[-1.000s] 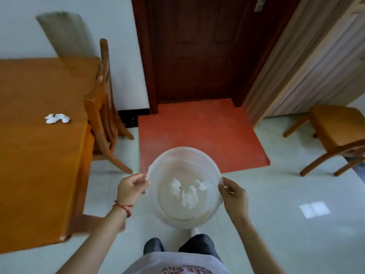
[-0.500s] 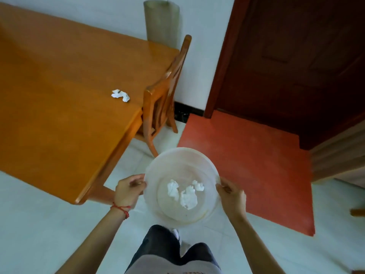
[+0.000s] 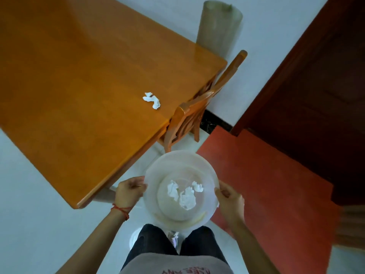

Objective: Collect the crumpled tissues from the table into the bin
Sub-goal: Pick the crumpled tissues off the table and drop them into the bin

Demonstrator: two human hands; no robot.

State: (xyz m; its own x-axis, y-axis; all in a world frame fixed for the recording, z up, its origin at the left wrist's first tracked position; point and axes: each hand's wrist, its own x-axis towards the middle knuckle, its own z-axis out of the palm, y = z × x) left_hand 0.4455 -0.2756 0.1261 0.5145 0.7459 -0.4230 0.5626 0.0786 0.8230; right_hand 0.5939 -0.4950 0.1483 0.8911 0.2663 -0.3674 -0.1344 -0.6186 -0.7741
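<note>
A round translucent white bin (image 3: 158, 165) is held in front of me over the floor, just off the table's near corner. My left hand (image 3: 129, 191) grips its left rim and my right hand (image 3: 229, 196) grips its right rim. Three crumpled white tissues (image 3: 185, 197) lie on the bin's bottom. One more crumpled tissue (image 3: 151, 100) lies on the orange wooden table (image 3: 79, 86), near the edge by the chair.
A wooden chair (image 3: 193, 113) is pushed in at the table's right side. A grey rolled mat (image 3: 217, 24) leans on the white wall behind it. A dark red door (image 3: 316, 76) and a red floor mat (image 3: 266, 175) lie to the right.
The view has swung left toward the table while both hands keep hold of the bin. The table and its lone tissue now sit closer and nearer the centre.
</note>
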